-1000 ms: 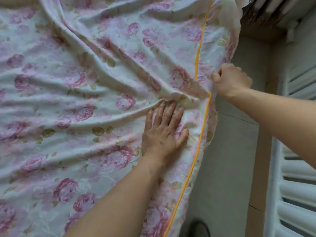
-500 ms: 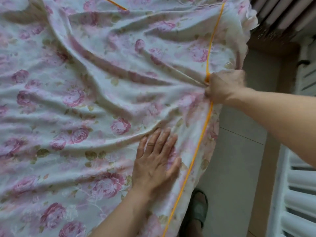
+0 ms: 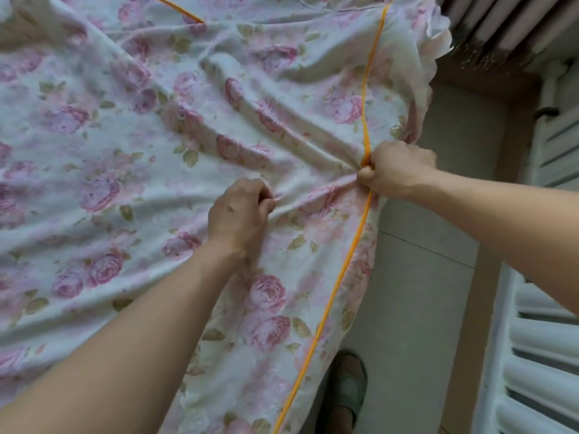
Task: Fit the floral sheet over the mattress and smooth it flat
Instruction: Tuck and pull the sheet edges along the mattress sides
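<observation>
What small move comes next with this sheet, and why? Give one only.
Probably pull the right hand outward and down over the bed's side. It grips the floral sheet at the orange piping, the left hand bunches a fold beside it, and creases run inward from both.
</observation>
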Available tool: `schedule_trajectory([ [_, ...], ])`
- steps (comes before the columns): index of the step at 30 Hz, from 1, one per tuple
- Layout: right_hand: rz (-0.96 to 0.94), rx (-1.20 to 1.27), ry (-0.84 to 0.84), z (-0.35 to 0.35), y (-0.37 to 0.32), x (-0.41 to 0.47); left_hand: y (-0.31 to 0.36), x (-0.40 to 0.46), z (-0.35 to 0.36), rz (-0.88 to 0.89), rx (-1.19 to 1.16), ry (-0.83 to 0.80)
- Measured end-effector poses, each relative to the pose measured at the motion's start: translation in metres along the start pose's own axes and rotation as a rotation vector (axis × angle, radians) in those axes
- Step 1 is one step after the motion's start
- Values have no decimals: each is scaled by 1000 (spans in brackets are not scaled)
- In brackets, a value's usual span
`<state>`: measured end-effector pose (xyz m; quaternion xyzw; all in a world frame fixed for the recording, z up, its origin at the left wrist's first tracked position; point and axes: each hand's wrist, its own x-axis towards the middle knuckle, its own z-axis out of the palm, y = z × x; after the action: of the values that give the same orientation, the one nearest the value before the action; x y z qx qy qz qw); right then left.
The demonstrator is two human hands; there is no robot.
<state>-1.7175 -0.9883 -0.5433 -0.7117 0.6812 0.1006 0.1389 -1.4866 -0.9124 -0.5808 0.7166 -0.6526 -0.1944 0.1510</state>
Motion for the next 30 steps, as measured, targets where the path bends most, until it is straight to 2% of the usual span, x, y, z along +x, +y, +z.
schedule_trajectory([
  [7, 14, 10, -76, -4, 1, 10, -2, 29, -7, 58, -68, -47],
  [12, 18, 12, -100, -5, -1, 15, 3, 60, -3, 125, 153, -108],
  [14, 15, 3, -94, -5, 0, 17, 7, 69, -5, 170, 196, -68],
  [16, 26, 21, -80, -2, 0, 18, 14, 77, -8, 175, 171, 49],
  [18, 51, 57, -57, 3, -1, 19, 21, 82, -3, 141, 146, 124],
  [21, 55, 100, -15, 7, 2, 18, 24, 82, 9, 38, 183, 143],
  [24, 49, 294, -89, 8, 17, 17, 33, 77, 21, -93, 198, 214],
  [26, 20, 529, -197, 8, 27, 19, 53, 72, 33, -4, -2, 231],
  [28, 33, 721, -298, 8, 33, 21, 76, 70, 46, 157, -125, 73],
  [30, 105, 875, -277, 10, 41, 26, 88, 83, 51, 169, -93, -64],
])
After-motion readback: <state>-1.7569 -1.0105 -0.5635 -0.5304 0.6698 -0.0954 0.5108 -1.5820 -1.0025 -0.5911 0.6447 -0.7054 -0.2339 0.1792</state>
